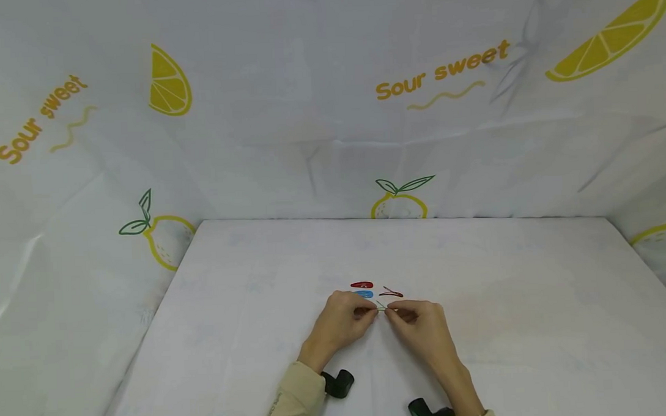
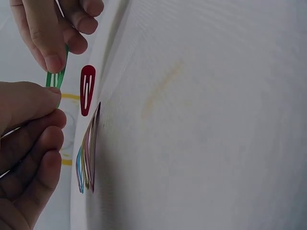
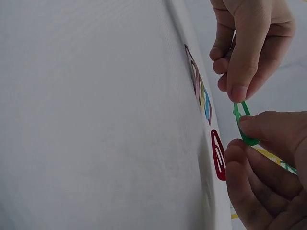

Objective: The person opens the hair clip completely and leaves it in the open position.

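Observation:
Both hands pinch a green snap hair clip [image 1: 381,309] between them, above the white table. The left hand [image 1: 342,318] grips one end with thumb and forefinger. At the other end, the right hand [image 1: 423,326] does the same. Slots in the green hair clip [image 2: 54,80] show in the left wrist view, and its rounded end [image 3: 250,141] shows by the right thumb. Just beyond the hands lie a red hair clip [image 1: 361,285], a blue hair clip [image 1: 365,294] partly covered by the left hand, and a dark red clip [image 1: 391,293] with its parts spread.
The white table [image 1: 535,323] spreads around the hands. Behind it hangs a white cloth [image 1: 285,99] printed with lemons and lettering. A black wrist device [image 1: 339,384] sits at the left wrist, another [image 1: 423,411] at the right.

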{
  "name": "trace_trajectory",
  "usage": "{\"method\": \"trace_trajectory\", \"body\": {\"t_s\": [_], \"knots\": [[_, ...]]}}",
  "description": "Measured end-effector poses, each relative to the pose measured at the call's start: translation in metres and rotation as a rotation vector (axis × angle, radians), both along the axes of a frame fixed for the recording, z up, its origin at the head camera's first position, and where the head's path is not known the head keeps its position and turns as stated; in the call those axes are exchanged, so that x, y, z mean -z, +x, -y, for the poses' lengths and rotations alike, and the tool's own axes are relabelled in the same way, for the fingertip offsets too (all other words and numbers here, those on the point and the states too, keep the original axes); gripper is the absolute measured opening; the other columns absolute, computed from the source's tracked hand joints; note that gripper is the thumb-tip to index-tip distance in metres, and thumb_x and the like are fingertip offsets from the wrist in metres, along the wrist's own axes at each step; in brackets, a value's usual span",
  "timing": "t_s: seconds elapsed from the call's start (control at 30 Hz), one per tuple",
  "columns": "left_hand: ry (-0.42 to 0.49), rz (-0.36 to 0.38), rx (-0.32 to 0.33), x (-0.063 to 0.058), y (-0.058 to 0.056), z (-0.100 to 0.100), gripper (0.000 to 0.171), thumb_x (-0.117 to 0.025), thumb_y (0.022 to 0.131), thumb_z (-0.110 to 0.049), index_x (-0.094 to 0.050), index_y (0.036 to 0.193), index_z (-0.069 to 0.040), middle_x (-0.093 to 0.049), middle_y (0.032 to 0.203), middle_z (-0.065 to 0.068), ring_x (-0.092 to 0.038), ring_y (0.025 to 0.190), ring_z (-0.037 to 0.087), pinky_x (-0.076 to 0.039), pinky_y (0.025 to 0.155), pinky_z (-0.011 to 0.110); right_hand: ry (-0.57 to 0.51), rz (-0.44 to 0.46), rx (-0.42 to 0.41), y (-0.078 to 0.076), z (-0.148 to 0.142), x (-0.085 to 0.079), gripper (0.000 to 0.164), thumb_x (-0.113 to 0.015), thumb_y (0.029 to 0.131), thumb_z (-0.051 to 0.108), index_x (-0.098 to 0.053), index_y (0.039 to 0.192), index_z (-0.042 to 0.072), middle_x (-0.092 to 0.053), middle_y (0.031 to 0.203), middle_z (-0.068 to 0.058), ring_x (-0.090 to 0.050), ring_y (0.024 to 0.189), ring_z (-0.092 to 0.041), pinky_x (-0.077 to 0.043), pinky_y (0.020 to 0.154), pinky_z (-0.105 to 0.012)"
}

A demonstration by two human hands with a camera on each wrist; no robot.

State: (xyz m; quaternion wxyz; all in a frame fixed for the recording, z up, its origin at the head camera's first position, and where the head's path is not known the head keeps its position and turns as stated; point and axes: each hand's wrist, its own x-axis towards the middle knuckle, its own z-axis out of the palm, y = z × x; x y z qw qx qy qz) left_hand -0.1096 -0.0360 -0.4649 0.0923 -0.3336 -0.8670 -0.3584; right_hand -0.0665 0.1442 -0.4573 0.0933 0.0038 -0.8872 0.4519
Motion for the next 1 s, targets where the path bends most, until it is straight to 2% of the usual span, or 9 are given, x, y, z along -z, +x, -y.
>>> {"method": "trace_trajectory", "body": {"t_s": [0.23,0.43,0.7,1.0], "knots": [[-0.073,0.024,-0.023,0.001,-0.004,-0.011,0.006,-0.079,0.087,-0.009,-0.083,0.084,-0.012,-0.076,0.075,-0.004,-0.055,0.065,-0.004,-0.041,0.064,0.006,0.045,0.008,0.03,-0.001,-0.007,0.003,0.006,-0.08,0.083,0.003,-0.083,0.088,0.005,-0.077,0.073,-0.005,-0.065,0.06,-0.004,-0.053,0.058,-0.018],[-0.132,0.057,-0.045,0.0,-0.006,-0.019,0.009,-0.078,0.086,-0.008,-0.082,0.08,-0.013,-0.072,0.069,-0.006,-0.049,0.062,-0.005,-0.035,0.061,0.005,0.07,0.05,0.055,-0.002,-0.01,0.005,0.007,-0.08,0.084,0.006,-0.083,0.089,0.007,-0.076,0.072,-0.003,-0.06,0.061,-0.001,-0.049,0.058,-0.018],[-0.176,0.073,-0.062,0.0,-0.007,-0.026,0.007,-0.078,0.087,-0.011,-0.083,0.083,-0.012,-0.074,0.072,-0.005,-0.053,0.063,-0.003,-0.038,0.062,0.006,0.065,0.084,0.084,-0.003,-0.013,0.006,0.007,-0.079,0.084,0.006,-0.083,0.09,0.007,-0.071,0.065,-0.001,-0.053,0.057,-0.001,-0.043,0.055,-0.019],[-0.201,0.079,-0.071,0.0,-0.008,-0.029,0.006,-0.079,0.086,-0.013,-0.084,0.083,-0.013,-0.074,0.073,-0.006,-0.053,0.064,-0.003,-0.036,0.061,0.006,0.068,0.099,0.098,-0.004,-0.014,0.008,0.008,-0.078,0.084,0.006,-0.083,0.09,0.005,-0.066,0.061,-0.002,-0.049,0.054,-0.003,-0.04,0.052,-0.019]]}}
